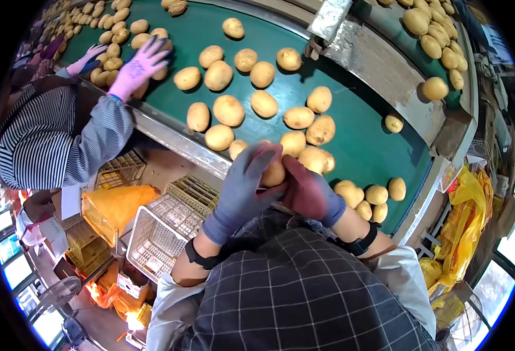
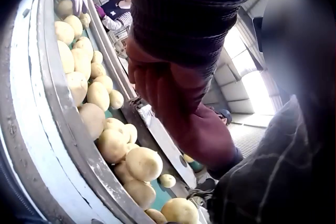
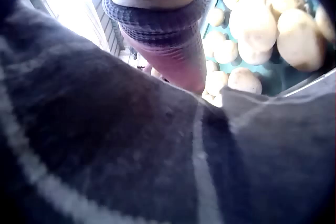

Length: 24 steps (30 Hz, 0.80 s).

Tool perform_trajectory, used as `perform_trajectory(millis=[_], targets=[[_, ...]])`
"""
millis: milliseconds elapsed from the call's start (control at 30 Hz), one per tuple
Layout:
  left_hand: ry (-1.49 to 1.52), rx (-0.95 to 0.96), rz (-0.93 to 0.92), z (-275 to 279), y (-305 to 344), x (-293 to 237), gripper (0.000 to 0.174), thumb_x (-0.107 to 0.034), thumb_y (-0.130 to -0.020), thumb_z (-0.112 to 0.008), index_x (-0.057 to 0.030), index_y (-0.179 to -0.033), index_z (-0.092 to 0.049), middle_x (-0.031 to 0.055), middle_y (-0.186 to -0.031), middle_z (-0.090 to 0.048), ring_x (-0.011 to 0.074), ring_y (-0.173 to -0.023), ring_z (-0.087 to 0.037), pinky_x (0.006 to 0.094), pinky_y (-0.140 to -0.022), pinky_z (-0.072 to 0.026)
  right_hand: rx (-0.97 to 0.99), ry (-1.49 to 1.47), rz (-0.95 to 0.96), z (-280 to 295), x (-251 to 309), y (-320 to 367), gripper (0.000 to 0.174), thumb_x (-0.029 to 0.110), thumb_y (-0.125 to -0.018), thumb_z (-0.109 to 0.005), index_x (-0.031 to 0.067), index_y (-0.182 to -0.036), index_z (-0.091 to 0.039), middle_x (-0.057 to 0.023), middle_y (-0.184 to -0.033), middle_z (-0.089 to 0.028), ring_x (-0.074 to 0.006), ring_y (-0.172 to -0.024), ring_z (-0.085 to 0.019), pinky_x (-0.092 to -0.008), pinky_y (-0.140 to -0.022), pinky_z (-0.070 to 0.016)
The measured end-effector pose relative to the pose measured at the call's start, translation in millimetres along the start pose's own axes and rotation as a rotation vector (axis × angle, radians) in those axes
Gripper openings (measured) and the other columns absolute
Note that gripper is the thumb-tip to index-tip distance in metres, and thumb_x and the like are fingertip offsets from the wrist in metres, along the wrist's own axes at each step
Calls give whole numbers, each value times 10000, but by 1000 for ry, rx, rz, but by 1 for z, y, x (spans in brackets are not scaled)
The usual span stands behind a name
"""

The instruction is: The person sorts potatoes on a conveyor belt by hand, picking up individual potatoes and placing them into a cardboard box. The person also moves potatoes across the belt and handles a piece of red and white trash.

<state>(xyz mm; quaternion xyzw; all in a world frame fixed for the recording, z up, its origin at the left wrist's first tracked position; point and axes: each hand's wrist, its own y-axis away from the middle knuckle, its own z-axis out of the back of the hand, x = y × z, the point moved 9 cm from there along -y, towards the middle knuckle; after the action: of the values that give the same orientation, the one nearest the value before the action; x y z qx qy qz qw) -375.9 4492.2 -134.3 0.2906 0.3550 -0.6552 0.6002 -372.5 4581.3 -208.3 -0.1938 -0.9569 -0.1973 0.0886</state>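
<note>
In the head view my left hand, in a grey glove, curls its fingers round a potato at the near edge of the green belt. My right hand, in a maroon-tinted glove, meets the same potato from its right side with bent fingers. The far side of that potato is hidden by the gloves. Several loose potatoes lie on the conveyor belt just beyond both hands. The left wrist view shows a gloved hand beside the potato row; the right wrist view shows mostly apron and the right glove.
A metal rail edges the belt. Another person's pink-gloved hand reaches over potatoes at the left. Below stand a white plastic crate and an orange sack. Yellow bags hang at the right. A second belt carries potatoes at upper right.
</note>
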Motion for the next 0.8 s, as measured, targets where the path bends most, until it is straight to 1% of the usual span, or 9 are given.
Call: perform_trajectory(millis=[33,167,200,300,333,467,600,700,800], targets=[[-34,-29,16,0,2,5,609,-113,-786,-821,-88,-1345,-580,173,-1299,-587,396,-1188,-590,461,-966,-528,-4,53,5,3,-2,6,484,364,-1101,-435,33,-1452,-477,-154,-1411,-575,-238,-1315,-568,-423,-1079,-483],[-187,-209,101,7,8,55,488,-143,-838,-777,-60,-1286,-601,205,-1302,-566,413,-1145,-592,475,-930,-525,-214,1852,667,-13,35,44,483,298,-947,-671,64,-1363,-600,-183,-1363,-589,-373,-1322,-521,-467,-1071,-463],[-262,-243,116,10,8,72,459,-198,-891,-728,-60,-1310,-600,232,-1312,-548,420,-1172,-571,494,-951,-502,-216,2019,675,-9,29,47,580,281,-865,-740,99,-1394,-585,-178,-1371,-562,-423,-1332,-472,-519,-1102,-416],[-640,-235,-33,-3,-5,62,529,-284,-927,-701,-89,-1401,-567,246,-1376,-500,420,-1296,-488,585,-1094,-377,-379,2244,643,25,36,55,601,253,-850,-754,94,-1401,-575,-170,-1442,-514,-403,-1382,-430,-556,-1135,-356],[-617,-196,-15,-9,-9,65,563,-293,-916,-716,-99,-1420,-555,244,-1402,-485,426,-1310,-473,584,-1113,-353,-346,2127,534,51,35,54,631,339,-847,-754,120,-1411,-572,-154,-1482,-472,-411,-1382,-410,-631,-1143,-289],[-419,-25,-42,-50,-20,68,667,-350,-879,-752,-114,-1461,-525,244,-1486,-422,457,-1366,-399,602,-1162,-278,-383,2331,456,78,46,95,719,432,-837,-741,153,-1463,-525,-143,-1495,-464,-404,-1380,-408,-628,-1146,-284],[-574,73,-59,-102,-25,34,773,-407,-840,-775,-99,-1487,-485,226,-1527,-386,504,-1394,-333,659,-1173,-224,-686,2298,430,113,74,151,764,479,-836,-729,167,-1494,-498,-133,-1508,-452,-409,-1412,-372,-624,-1177,-242],[-464,111,-244,-135,-18,8,845,-434,-826,-780,-93,-1518,-436,195,-1552,-377,527,-1415,-286,694,-1169,-199,-867,2341,398,133,79,193,807,504,-855,-721,130,-1521,-459,-148,-1552,-407,-443,-1437,-334,-616,-1193,-229],[-95,422,-221,-170,-14,0,885,-294,-817,-803,-107,-1560,-360,185,-1580,-359,448,-1463,-333,565,-1209,-284,-998,2263,475,138,87,234,838,517,-861,-722,105,-1533,-438,-183,-1591,-361,-457,-1445,-320,-600,-1196,-234]])
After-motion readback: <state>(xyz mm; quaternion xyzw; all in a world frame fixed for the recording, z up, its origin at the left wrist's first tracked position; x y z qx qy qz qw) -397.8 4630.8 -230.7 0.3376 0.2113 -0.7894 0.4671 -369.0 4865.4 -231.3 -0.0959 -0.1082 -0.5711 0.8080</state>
